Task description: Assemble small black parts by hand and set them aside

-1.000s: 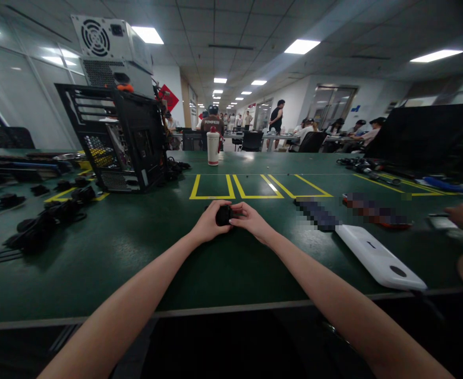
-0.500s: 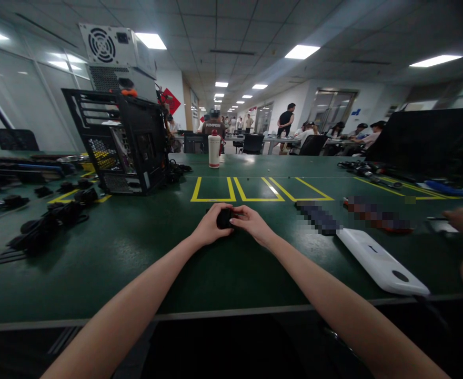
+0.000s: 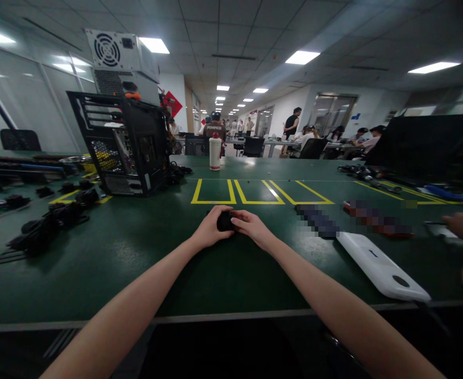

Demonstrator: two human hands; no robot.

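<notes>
A small black object (image 3: 224, 221), whose kind I cannot make out, is held between both hands low over the green table (image 3: 231, 279). My left hand (image 3: 210, 231) is closed around its left side, with the thumb along the near edge. On the other side, the fingers and thumb of my right hand (image 3: 251, 226) pinch its right edge. Much of the object is hidden by the fingers. Just beyond the hands, yellow tape outlines (image 3: 213, 202) mark the tabletop.
An open black computer case (image 3: 137, 152) stands at left, with a power supply (image 3: 115, 50) above it. Bundled black cables (image 3: 50, 226) lie nearby. A white bottle (image 3: 214, 152) stands ahead. At right are a white device (image 3: 381, 266), blurred-out items and another person's hand (image 3: 462, 226).
The view has tilted slightly, so the background sits a little lower. Both hands keep their hold on the black object with hardly any movement.
</notes>
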